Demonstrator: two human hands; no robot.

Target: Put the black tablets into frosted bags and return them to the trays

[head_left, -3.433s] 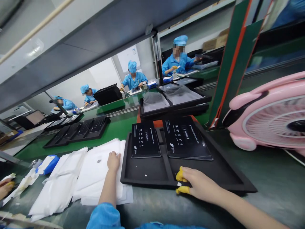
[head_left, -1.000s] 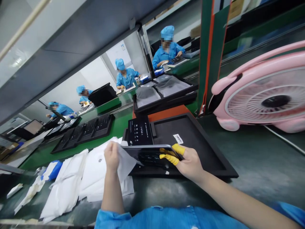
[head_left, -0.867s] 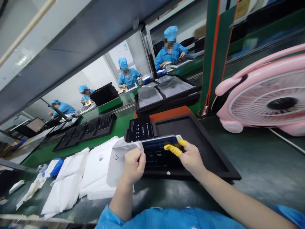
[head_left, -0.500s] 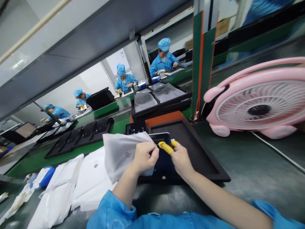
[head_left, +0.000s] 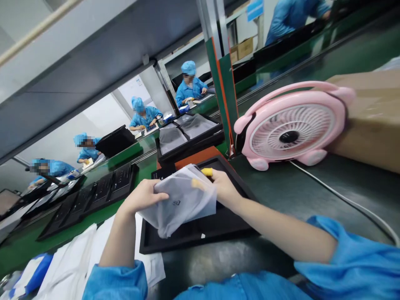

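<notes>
left hand [head_left: 142,196]: fingers curled on the left edge of the bag [head_left: 179,199] | right hand [head_left: 220,185]: fingers pinched on its right edge, two yellow cots | bag: one, translucent grey, dark device inside, held between both hands above the tray [head_left: 200,233] | fan [head_left: 289,125]: one, right of the fingers
</notes>
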